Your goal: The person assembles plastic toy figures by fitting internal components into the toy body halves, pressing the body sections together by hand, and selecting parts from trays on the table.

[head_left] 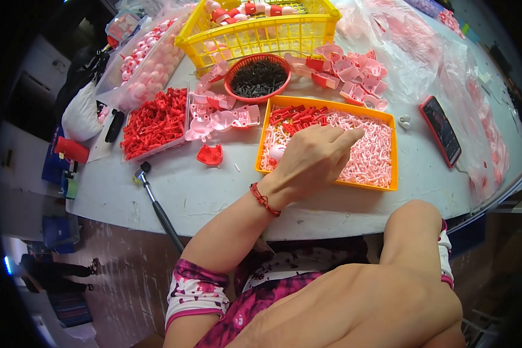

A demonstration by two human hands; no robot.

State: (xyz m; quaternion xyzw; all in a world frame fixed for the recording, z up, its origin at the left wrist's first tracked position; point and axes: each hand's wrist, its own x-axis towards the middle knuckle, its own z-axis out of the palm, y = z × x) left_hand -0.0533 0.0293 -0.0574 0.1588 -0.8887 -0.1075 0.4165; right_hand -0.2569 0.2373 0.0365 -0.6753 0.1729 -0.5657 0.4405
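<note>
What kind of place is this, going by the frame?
Probably a small workshop for plastic goods, perhaps toys: an orange tray of little pink and red parts, a heap of red pieces beside it, and a hammer-like tool at the worktable's edge.

Over the feed I read the yellow crate [258, 29] and orange tray [395, 156] as smooth, glossy plastic, the pink pieces [372, 151] as satiny. The tool's shaft [149, 188] looked like polished metal, its black grip [167, 224] matt. The phone screen [440, 130] shone like glass; the clear bag [409, 43] was crinkled film. I took the bracelet [261, 200] for cord, the sleeve [197, 290] for cloth.
</note>
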